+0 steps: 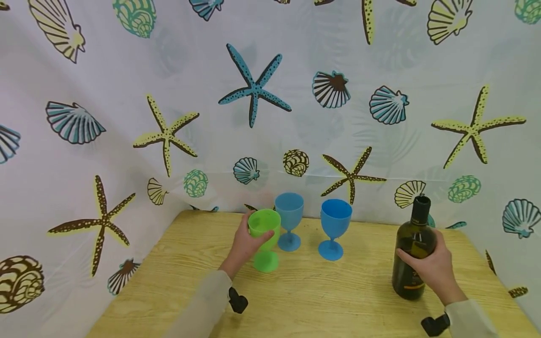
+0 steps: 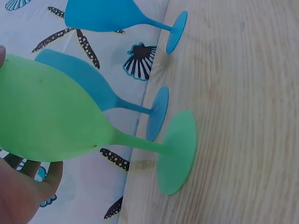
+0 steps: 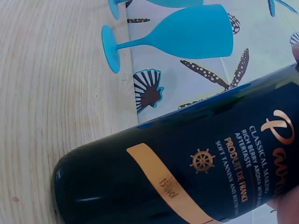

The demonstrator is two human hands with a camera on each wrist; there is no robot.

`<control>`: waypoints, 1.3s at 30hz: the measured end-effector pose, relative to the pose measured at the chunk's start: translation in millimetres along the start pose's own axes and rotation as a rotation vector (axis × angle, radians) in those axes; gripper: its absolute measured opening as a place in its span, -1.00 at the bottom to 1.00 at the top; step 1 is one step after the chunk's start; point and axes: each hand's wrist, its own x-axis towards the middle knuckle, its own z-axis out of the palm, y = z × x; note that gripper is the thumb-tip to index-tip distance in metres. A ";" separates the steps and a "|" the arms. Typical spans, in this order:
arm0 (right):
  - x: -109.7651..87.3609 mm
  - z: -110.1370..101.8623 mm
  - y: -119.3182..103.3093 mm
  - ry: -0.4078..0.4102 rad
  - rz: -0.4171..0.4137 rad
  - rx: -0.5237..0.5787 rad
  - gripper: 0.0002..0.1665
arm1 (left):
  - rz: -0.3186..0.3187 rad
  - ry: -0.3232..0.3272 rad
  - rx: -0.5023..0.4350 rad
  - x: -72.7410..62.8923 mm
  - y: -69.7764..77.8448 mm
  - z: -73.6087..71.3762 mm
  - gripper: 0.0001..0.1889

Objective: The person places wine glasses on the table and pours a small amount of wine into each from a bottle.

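Observation:
My left hand (image 1: pixel 249 241) grips the bowl of a green goblet (image 1: pixel 265 225), thumb across its front and fingers behind. In the left wrist view the green goblet (image 2: pixel 51 112) has its round foot at the tabletop. A wine bottle (image 1: pixel 412 253), dark with a black neck, stands upright at the right. My right hand (image 1: pixel 435 267) is wrapped round its body. Up close in the right wrist view, the wine bottle (image 3: pixel 187 163) shows gold lettering and an orange band; that hand is mostly out of the picture.
Behind the green goblet stands a light blue goblet (image 1: pixel 289 211). A darker blue goblet (image 1: pixel 335 220) stands to its right, between the hands. The wooden table (image 1: pixel 321 300) ends at a hanging white cloth (image 1: pixel 296 126) printed with shells and starfish.

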 end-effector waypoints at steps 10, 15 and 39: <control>-3.4 5.6 -2.9 0.045 -0.151 -0.075 0.00 | 0.044 -0.087 -0.037 -13.5 10.1 20.4 -0.15; -3.7 8.5 -5.2 0.040 -0.265 -0.122 -0.01 | 0.068 -0.147 -0.058 -19.8 18.2 29.8 -0.17; 1.4 28.4 -15.0 -0.072 -0.677 -0.360 0.09 | 0.077 -0.333 -0.122 -39.9 43.5 64.3 -0.11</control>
